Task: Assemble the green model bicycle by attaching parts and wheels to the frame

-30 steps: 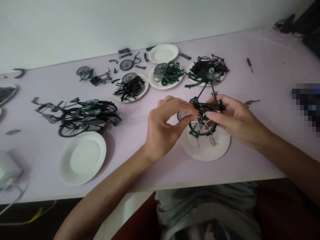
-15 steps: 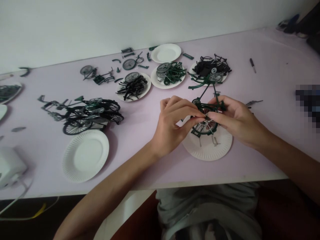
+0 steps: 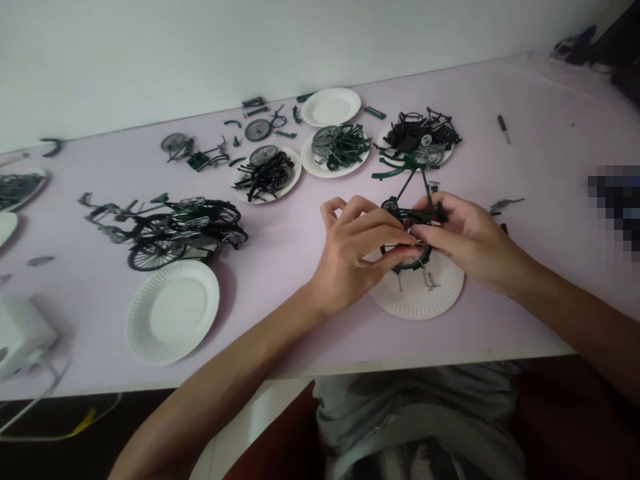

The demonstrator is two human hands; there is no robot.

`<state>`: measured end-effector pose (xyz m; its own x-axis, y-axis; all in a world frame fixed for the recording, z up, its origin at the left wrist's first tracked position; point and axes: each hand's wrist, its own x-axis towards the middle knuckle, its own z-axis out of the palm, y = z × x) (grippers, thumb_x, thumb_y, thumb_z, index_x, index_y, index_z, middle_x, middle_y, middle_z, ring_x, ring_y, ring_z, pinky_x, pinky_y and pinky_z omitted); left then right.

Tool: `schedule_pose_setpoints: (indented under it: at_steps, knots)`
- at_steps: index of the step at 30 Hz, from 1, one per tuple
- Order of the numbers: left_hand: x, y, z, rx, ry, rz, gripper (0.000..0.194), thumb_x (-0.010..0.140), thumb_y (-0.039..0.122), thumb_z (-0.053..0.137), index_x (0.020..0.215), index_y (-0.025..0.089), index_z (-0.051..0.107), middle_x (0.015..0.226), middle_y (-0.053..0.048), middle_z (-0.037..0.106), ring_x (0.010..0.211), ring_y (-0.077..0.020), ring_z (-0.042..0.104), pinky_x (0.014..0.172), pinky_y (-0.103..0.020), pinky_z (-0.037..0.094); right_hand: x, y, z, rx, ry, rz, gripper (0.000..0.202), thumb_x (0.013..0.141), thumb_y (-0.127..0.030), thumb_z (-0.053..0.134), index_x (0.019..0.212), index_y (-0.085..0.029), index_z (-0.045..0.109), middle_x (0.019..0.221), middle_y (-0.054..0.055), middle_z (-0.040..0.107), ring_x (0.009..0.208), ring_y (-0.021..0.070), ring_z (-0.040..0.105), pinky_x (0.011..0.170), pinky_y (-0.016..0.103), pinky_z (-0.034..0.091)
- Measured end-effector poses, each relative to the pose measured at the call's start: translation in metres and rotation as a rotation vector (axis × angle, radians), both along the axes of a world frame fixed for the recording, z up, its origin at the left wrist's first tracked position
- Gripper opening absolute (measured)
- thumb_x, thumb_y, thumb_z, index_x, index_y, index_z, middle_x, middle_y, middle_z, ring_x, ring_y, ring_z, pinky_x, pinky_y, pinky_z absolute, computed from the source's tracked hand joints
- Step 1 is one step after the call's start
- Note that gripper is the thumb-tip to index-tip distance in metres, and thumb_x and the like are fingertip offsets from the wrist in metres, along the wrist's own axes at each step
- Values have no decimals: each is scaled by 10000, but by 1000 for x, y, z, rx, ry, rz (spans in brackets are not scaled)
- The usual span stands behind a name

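Observation:
A dark green model bicycle frame [image 3: 404, 189] with a spoked wheel [image 3: 413, 261] is held up over a white paper plate [image 3: 440, 300]. My right hand [image 3: 463, 237] grips it from the right, thumb near the wheel's centre. Thumb and fingers of my left hand [image 3: 367, 250] are pinched together at the wheel's middle; whatever small piece they pinch is hidden. Small metal parts [image 3: 430, 280] lie on the plate below. Part of the wheel is covered by my fingers.
Two model bicycles [image 3: 165, 227] stand at left, behind a bare paper plate [image 3: 173, 313]. Plates of black parts [image 3: 267, 173] and green parts [image 3: 345, 148] are farther back. A screwdriver [image 3: 504, 129] lies at the back right, a white power block [image 3: 23, 333] front left.
My left hand has shifted slightly to the right across the wheel, its fingers now covering more of it. My right hand keeps its hold with the thumb moved a little.

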<state>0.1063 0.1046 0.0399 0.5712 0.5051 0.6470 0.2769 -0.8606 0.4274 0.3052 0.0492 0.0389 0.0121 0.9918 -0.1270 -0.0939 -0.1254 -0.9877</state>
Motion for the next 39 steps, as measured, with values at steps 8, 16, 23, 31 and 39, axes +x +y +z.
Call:
schedule_pose_setpoints:
  at_steps: [8,16,23,31,39]
  knots:
    - [-6,5,5,48,18,-4,156,955,428,730,882,290,738,883,32,793,831,-191,669,882,-471,383,-2,-1,3,-37,7,2,286,834,-276,793,1042,-224,603,941,26,705,823,180,687,753,330,582]
    - [-7,10,5,176,24,-63,36,995,280,693,969,264,712,939,14,789,826,-170,677,836,-417,397,-2,1,5,-37,6,-14,290,825,-265,798,1034,-221,601,904,16,699,797,171,678,743,325,574]
    - [-2,8,-1,229,92,-161,76,1032,229,620,1017,232,694,1028,-26,784,940,-182,671,860,-390,429,-2,3,5,-47,-14,-2,333,798,-287,807,1051,-218,602,887,13,678,773,169,658,699,316,559]
    - [-5,10,1,291,126,-229,63,1039,225,609,1043,211,671,978,-19,786,891,-169,655,913,-390,423,-1,3,-1,-39,-28,36,345,812,-302,812,1069,-209,601,938,23,677,804,166,657,715,305,560]
    - [-4,8,3,269,172,-206,140,1063,210,558,1008,247,681,919,19,774,849,-150,640,966,-406,396,-5,2,2,-32,-24,58,289,821,-299,796,1004,-213,589,932,20,652,796,158,640,695,290,556]
